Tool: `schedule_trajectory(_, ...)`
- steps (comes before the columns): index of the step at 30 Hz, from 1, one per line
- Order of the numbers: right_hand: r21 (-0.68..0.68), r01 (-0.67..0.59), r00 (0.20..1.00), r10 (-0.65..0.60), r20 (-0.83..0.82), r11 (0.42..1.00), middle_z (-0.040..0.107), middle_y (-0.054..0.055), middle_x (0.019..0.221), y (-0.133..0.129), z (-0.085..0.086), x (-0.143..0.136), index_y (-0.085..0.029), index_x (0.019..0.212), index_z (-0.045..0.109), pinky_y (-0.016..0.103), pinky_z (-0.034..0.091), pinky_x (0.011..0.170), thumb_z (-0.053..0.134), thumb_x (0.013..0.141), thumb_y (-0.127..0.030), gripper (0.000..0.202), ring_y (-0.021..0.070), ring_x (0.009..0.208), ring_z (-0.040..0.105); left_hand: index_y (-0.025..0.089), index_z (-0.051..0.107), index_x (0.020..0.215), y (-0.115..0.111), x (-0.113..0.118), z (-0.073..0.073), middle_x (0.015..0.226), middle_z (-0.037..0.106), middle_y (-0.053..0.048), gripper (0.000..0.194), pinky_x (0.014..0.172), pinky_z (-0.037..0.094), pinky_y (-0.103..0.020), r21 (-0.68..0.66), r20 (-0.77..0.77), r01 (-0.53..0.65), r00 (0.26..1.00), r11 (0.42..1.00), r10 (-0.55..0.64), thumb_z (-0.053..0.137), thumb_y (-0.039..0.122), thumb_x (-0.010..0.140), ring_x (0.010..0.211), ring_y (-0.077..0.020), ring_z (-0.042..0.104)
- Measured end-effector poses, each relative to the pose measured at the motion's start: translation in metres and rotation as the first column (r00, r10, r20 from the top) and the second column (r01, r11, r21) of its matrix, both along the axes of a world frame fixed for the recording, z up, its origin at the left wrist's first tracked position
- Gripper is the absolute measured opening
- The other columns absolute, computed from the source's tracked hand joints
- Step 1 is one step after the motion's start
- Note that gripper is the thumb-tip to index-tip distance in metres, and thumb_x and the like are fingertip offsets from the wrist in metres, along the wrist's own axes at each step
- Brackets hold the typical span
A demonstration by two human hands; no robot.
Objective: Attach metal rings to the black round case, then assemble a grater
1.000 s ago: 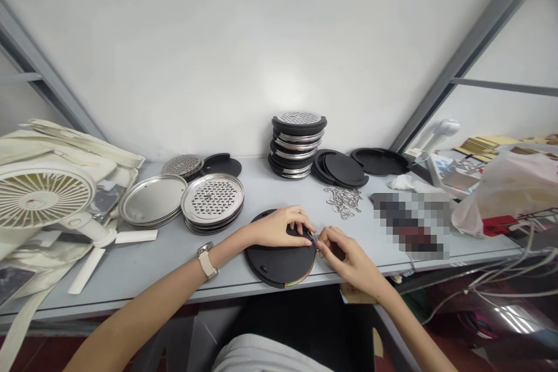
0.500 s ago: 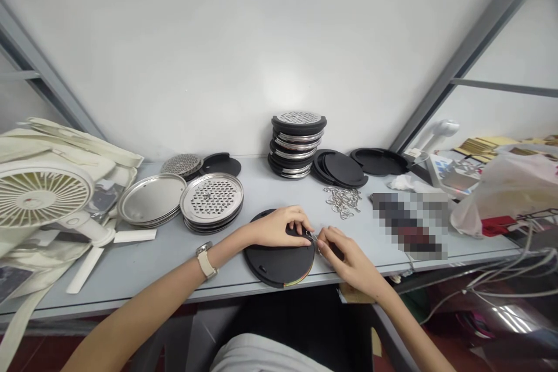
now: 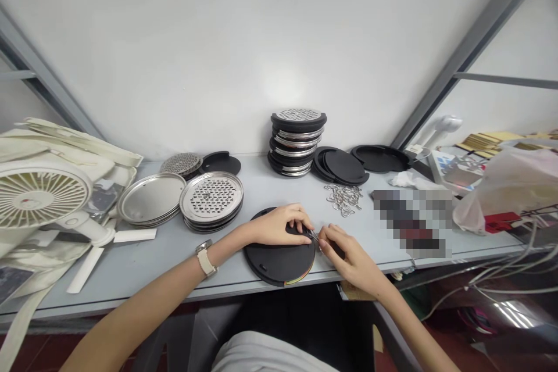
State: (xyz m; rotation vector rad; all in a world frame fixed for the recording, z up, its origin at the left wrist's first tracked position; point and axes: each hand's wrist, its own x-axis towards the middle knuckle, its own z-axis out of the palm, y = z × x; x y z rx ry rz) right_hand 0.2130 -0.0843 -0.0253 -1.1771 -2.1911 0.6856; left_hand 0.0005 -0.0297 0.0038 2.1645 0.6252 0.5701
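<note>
A black round disc (image 3: 279,261) lies flat near the table's front edge, a slot in its face and a thin coloured strip along its lower right rim. Over its upper right part bends my left hand (image 3: 281,225), fingers curled and thumb pressed at the edge. My right hand (image 3: 346,253) pinches a small shiny metal clip (image 3: 314,235) at that same edge, close to my left fingertips. Whether the clip passes through the disc is hidden by the fingers. Behind my right hand lies a loose pile of metal clips (image 3: 343,199).
Left stand grater discs (image 3: 211,197), plain metal discs (image 3: 152,197) and a white fan (image 3: 39,195). A tall stack of black and metal discs (image 3: 297,142) is at the back, with black discs (image 3: 344,165) beside it. A plastic bag (image 3: 501,186) sits at right.
Both hands stay at the disc's edge, almost unmoved. The metal clip in my right fingers shows slightly more clearly, and the view has shifted a little.
</note>
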Motion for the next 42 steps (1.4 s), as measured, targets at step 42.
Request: schedule_trajectory(42, 0.015, -0.022, 0.998, 0.022, 0.057, 1.0, 0.049, 0.001, 0.068, -0.0003, 0.0016, -0.0019, -0.021, 0.071, 0.045, 0.032, 0.038, 0.067, 0.033, 0.098, -0.03, 0.031, 0.0181, 0.072, 0.045, 0.015, 0.061, 0.092, 0.0024, -0.0012, -0.0038, 0.096, 0.053, -0.005, 0.022, 0.076, 0.048, -0.026, -0.008, 0.027, 0.013, 1.0, 1.0, -0.013, 0.068, 0.027, 0.074, 0.079, -0.0106, 0.056)
